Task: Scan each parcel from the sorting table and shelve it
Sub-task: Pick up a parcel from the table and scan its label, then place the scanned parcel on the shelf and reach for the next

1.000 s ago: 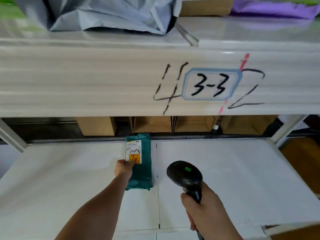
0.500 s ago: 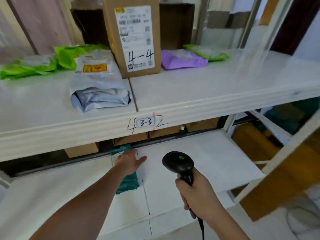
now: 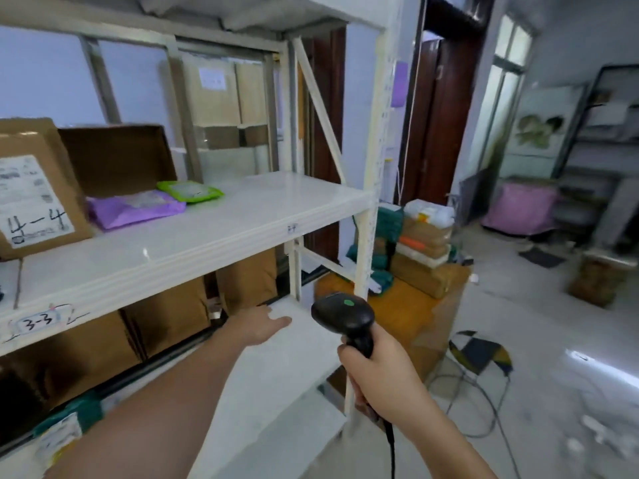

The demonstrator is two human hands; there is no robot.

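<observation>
The teal parcel [image 3: 74, 418] with a white and yellow label lies on the lower white shelf [image 3: 276, 371] at the bottom left, apart from both hands. My left hand [image 3: 259, 324] hovers over that shelf with fingers straight and holds nothing. My right hand [image 3: 378, 369] grips the handle of a black barcode scanner [image 3: 342, 314] whose green light shows on top; its cable hangs down. Beyond the shelf post, a stack of cardboard and teal parcels [image 3: 420, 252] sits on an orange-brown sorting table [image 3: 408, 305].
The upper shelf [image 3: 207, 233] carries a cardboard box marked 4-4 [image 3: 34, 195], a purple bag [image 3: 133, 209] and a green bag [image 3: 189, 191]. A 3-3 label [image 3: 38, 321] is on its edge. Cables [image 3: 484, 402] lie on the floor at right. A pink bin [image 3: 520, 209] stands far back.
The view has swung right and pulled back. My left hand let go of the teal parcel, which stays on the lower shelf, now far left. The sorting table came into view.
</observation>
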